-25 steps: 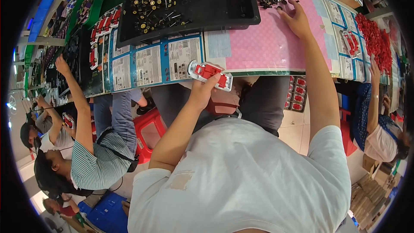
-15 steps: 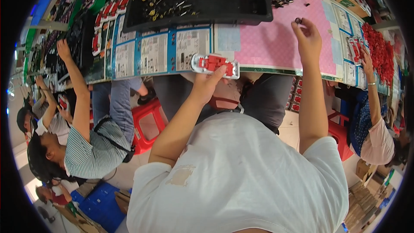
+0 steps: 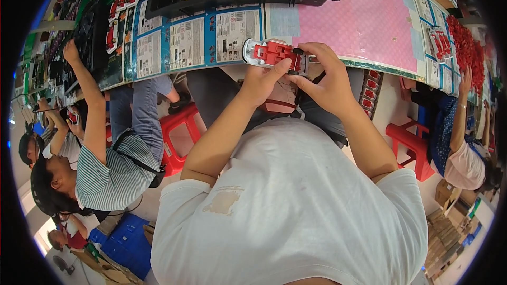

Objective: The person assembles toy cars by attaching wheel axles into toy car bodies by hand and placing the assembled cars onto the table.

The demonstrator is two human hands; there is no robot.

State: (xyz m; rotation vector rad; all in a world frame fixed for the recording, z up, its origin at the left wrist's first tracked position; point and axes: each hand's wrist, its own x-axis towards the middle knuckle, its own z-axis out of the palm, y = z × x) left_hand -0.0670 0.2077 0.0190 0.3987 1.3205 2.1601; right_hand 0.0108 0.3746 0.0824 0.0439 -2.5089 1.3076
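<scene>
A red toy car (image 3: 274, 54) sits at the near edge of the surface (image 3: 364, 26), gripped by the left hand (image 3: 260, 80) while the right hand (image 3: 326, 76) fingers pinch a small black wheel (image 3: 297, 51) against its end. It looks mid-fitting; pressing it home likely needs a steady, square push.

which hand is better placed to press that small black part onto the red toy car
Right. The right hand pinches the small black part at the end of the red toy car, fingertips already on it. The left hand grips the car's underside, steadying it.
</scene>
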